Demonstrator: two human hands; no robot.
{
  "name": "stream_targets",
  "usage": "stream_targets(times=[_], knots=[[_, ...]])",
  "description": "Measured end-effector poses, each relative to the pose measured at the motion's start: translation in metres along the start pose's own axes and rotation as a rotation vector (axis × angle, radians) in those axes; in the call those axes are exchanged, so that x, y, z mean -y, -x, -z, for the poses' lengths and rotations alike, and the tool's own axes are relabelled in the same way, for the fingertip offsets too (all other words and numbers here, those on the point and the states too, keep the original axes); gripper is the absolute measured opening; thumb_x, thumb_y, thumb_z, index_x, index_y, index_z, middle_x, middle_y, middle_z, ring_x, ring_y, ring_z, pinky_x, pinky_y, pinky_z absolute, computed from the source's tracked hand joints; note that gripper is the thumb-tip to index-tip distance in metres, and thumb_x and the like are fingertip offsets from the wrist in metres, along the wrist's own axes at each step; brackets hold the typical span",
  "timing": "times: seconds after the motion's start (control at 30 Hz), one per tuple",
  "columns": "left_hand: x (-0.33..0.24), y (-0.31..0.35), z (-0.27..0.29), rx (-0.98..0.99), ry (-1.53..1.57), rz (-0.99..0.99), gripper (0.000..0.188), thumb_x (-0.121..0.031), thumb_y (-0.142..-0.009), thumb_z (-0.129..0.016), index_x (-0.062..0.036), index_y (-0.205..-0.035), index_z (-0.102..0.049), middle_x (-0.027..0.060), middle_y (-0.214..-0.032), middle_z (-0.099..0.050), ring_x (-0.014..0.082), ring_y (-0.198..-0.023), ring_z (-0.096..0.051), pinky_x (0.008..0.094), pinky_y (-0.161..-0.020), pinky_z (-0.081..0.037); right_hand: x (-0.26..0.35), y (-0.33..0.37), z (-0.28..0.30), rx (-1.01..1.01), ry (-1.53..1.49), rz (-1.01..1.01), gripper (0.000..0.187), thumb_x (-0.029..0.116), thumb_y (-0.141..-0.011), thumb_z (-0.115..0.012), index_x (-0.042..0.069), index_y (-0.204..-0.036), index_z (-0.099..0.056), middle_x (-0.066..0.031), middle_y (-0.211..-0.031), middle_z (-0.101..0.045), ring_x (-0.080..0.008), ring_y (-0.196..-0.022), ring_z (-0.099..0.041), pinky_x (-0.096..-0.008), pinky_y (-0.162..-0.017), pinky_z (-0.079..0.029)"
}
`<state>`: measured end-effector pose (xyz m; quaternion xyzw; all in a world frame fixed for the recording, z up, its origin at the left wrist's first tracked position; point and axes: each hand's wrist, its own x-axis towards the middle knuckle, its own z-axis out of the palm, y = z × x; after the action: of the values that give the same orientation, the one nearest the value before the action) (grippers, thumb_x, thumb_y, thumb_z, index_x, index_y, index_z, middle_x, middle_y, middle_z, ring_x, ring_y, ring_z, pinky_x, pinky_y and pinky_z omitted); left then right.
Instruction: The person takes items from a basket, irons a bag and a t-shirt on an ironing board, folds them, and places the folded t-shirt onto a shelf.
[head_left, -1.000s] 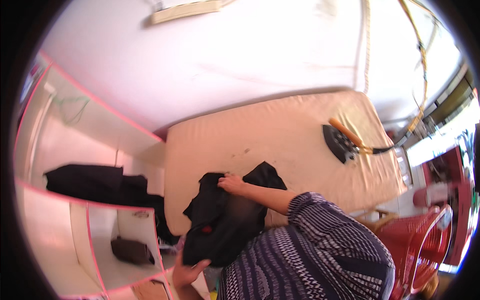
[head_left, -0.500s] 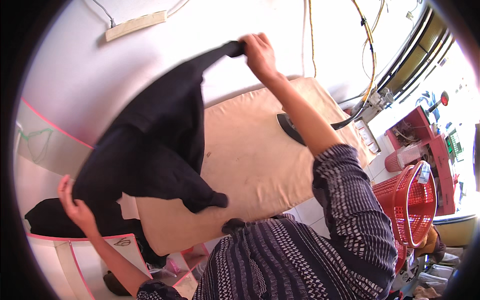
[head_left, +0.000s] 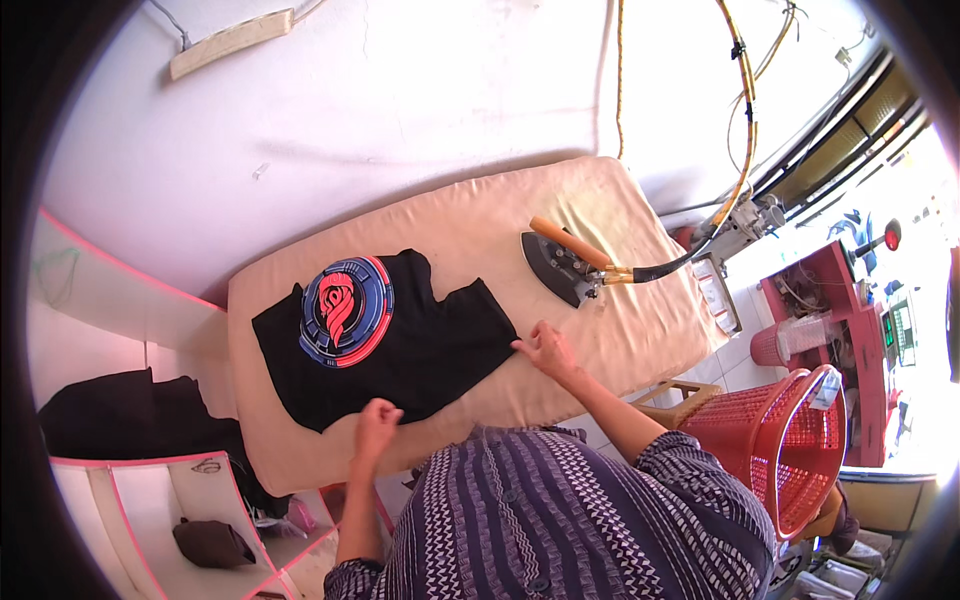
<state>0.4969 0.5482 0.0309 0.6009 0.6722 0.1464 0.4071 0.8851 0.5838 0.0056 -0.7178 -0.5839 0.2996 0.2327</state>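
A black T-shirt [head_left: 430, 340] lies spread on a padded ironing table [head_left: 590, 370] under a cream cloth. Its round red and blue print [head_left: 347, 312] faces up toward the left. My left hand [head_left: 376, 430] is at the shirt's near edge, fingers curled in a pinch on the fabric. At the shirt's right end, my right hand [head_left: 550, 354] has thumb and fingers closed at the corner. Farther right on the table rests an iron [head_left: 562, 268] with an orange-brown handle, apart from the shirt and from both hands.
The iron's hose [head_left: 665, 271] rises at the right. Dark clothes [head_left: 130, 415] lie on a pink-edged white shelf unit [head_left: 190, 480] at the left. A red plastic basket [head_left: 745, 430] stands on the right, by a stool [head_left: 680, 402]. A white wall [head_left: 430, 90] borders the far side.
The black T-shirt, raised and swinging earlier, is now down flat on the table with its print showing. My right hand has come down and nearer; my left has moved right to the near edge.
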Motion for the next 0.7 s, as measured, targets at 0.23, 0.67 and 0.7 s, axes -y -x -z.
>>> stream_targets(times=[0.23,0.67,0.7], knots=[[-0.029,0.019,-0.061,-0.297,-0.388,-0.311,0.024,-0.008,-0.074,-0.068,-0.0063,-0.092,-0.052,0.0125,-0.095,-0.049,0.0336,-0.095,-0.048,0.0458,-0.082,-0.041,-0.014,-0.022,-0.032,-0.112,-0.12,0.219,0.025,0.019,-0.08,-0.069,0.0,-0.087,-0.053,-0.0183,-0.083,-0.063,-0.035,-0.079,-0.064,-0.0439,-0.067,-0.05],[-0.018,0.023,-0.037,-0.116,-0.357,-0.267,0.007,-0.003,-0.076,-0.059,-0.0057,-0.083,-0.059,0.0131,-0.084,-0.059,0.0334,-0.085,-0.058,0.0442,-0.075,-0.045,0.015,-0.052,0.049,0.405,-0.592,0.307,0.013,0.005,-0.088,-0.059,0.004,-0.101,-0.059,-0.0015,-0.08,-0.061,-0.01,-0.081,-0.058,-0.0257,-0.072,-0.047],[-0.031,0.02,-0.033,-0.063,-0.474,-0.226,0.005,-0.005,-0.077,-0.059,-0.0064,-0.082,-0.06,0.013,-0.083,-0.06,0.0337,-0.085,-0.059,0.0443,-0.074,-0.045,-0.002,-0.045,0.045,0.386,-0.499,0.336,0.015,0.008,-0.087,-0.061,0.005,-0.101,-0.06,-0.0028,-0.081,-0.062,-0.0124,-0.083,-0.059,-0.0279,-0.073,-0.047]])
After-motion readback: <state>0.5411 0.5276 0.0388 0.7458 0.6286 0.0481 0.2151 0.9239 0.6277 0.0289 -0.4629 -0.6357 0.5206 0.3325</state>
